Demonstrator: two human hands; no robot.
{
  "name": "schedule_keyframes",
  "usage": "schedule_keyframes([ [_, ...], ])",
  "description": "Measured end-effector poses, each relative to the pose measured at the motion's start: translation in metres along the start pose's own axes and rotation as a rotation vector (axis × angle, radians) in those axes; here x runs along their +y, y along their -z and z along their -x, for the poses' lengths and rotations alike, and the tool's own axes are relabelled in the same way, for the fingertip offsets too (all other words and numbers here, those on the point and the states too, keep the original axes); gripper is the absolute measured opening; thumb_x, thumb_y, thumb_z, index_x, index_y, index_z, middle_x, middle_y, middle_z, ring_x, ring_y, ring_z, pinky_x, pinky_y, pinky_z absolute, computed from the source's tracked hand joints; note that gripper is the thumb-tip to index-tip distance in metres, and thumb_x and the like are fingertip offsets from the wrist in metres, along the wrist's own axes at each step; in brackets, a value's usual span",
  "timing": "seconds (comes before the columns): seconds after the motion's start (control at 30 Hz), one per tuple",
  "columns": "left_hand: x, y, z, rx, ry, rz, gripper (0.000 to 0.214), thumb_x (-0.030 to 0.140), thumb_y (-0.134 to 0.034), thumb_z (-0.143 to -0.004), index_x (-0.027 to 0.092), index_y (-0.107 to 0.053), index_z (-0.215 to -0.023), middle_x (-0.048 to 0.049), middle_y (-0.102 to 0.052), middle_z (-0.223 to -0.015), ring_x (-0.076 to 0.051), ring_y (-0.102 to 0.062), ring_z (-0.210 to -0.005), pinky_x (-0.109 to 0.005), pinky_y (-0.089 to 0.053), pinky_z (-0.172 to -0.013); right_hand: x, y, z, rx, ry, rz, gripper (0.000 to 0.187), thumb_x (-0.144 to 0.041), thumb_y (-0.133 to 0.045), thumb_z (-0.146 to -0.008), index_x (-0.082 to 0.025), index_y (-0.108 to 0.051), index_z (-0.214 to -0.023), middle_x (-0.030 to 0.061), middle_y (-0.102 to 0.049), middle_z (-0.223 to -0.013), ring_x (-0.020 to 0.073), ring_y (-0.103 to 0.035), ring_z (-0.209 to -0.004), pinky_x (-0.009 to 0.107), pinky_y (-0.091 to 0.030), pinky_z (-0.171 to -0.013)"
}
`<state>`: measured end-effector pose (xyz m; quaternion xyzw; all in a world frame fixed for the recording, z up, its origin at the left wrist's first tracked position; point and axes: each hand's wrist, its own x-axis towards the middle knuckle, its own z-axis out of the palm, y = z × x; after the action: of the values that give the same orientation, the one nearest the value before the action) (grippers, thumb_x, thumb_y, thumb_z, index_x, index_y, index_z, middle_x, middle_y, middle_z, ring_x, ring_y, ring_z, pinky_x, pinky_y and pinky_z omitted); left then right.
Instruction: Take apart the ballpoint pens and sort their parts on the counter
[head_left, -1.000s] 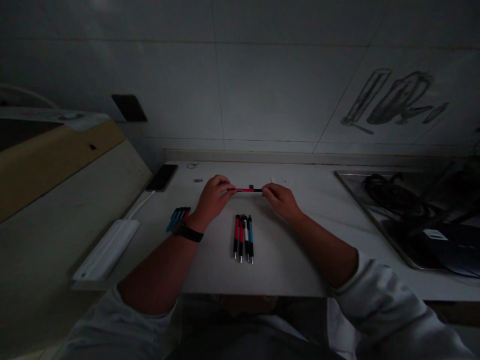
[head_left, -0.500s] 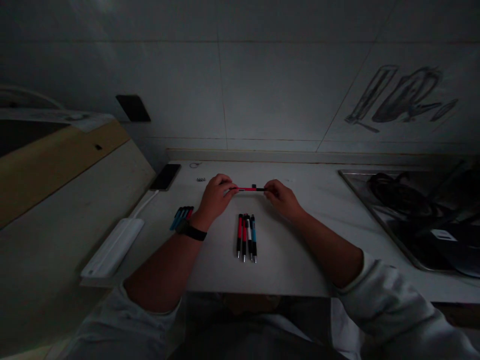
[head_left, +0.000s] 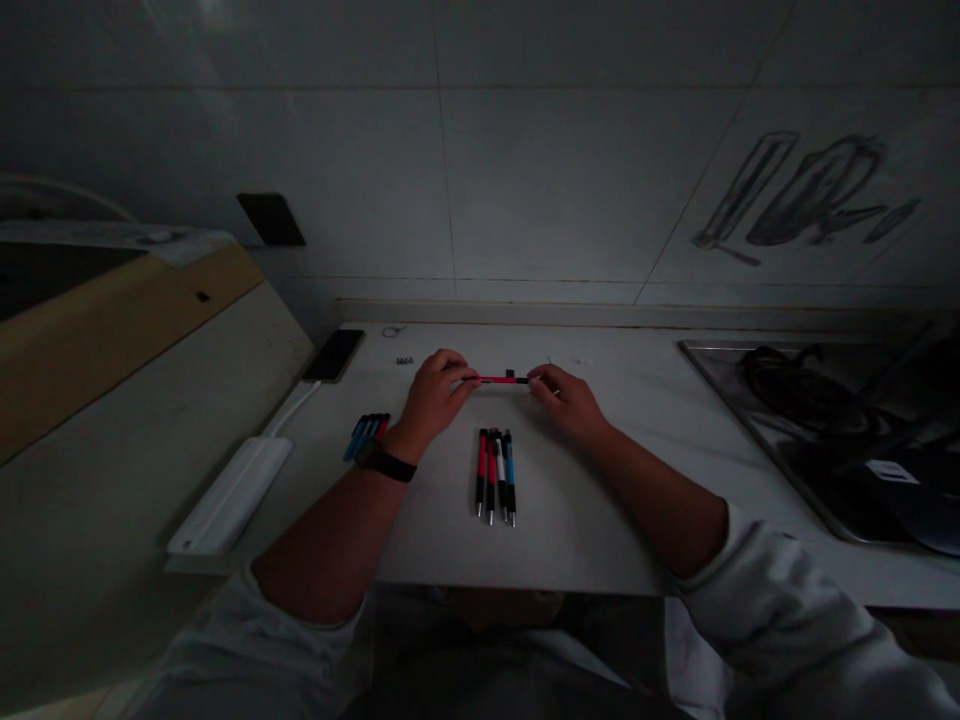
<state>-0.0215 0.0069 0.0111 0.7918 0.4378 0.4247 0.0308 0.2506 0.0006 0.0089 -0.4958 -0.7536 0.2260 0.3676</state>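
Observation:
A red and black pen [head_left: 501, 379] is held level above the white counter [head_left: 585, 520], one end in each hand. My left hand [head_left: 435, 395], with a dark watch on its wrist, pinches the left end. My right hand [head_left: 566, 398] pinches the right end. Just in front of them several pens [head_left: 496, 470] in red, white and blue lie side by side, tips toward me. A second bunch of blue and red pens [head_left: 367, 435] lies by my left wrist.
A dark phone [head_left: 334, 354] lies at the counter's back left, with a white power strip [head_left: 229, 495] and its cable along the left edge. Small springs [head_left: 405, 360] rest near the wall. A steel sink [head_left: 825, 430] holding dark cables is on the right.
My hands have closed in slightly along the pen, so less of it shows between them. The camera view drifted a little; the pens on the counter have not moved.

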Motion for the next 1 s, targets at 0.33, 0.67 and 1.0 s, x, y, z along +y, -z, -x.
schedule_keyframes([
  [0.33, -0.001, -0.001, 0.001, -0.001, -0.006, -0.014, 0.009, 0.028, -0.075, -0.093, 0.022, -0.077, -0.099, -0.0052, -0.063, -0.108, -0.021, -0.063, -0.103, -0.039, -0.054, -0.095, 0.004, -0.002, 0.0, -0.04, 0.0, -0.036, 0.025, -0.043, -0.053, -0.098, -0.023, -0.065, -0.105, 0.0042, -0.072, -0.087, 0.0192, -0.065, -0.076, 0.033, -0.05, -0.074],
  [0.67, 0.003, 0.0, 0.0, -0.028, 0.008, -0.027, 0.007, 0.026, -0.076, -0.092, 0.022, -0.078, -0.097, -0.0051, -0.065, -0.107, -0.021, -0.063, -0.103, -0.039, -0.054, -0.095, 0.01, -0.005, -0.002, -0.062, 0.009, 0.0, 0.023, -0.044, -0.056, -0.097, -0.024, -0.067, -0.097, 0.0046, -0.072, -0.085, 0.0201, -0.064, -0.075, 0.034, -0.049, -0.073],
  [1.0, 0.004, 0.001, 0.0, -0.058, 0.015, 0.012, 0.007, 0.026, -0.075, -0.092, 0.022, -0.077, -0.098, -0.0049, -0.065, -0.105, -0.021, -0.063, -0.103, -0.039, -0.054, -0.095, 0.012, -0.007, -0.002, -0.039, -0.003, -0.08, 0.021, -0.042, -0.064, -0.092, -0.024, -0.068, -0.103, 0.0038, -0.072, -0.09, 0.0184, -0.064, -0.075, 0.032, -0.05, -0.073],
])
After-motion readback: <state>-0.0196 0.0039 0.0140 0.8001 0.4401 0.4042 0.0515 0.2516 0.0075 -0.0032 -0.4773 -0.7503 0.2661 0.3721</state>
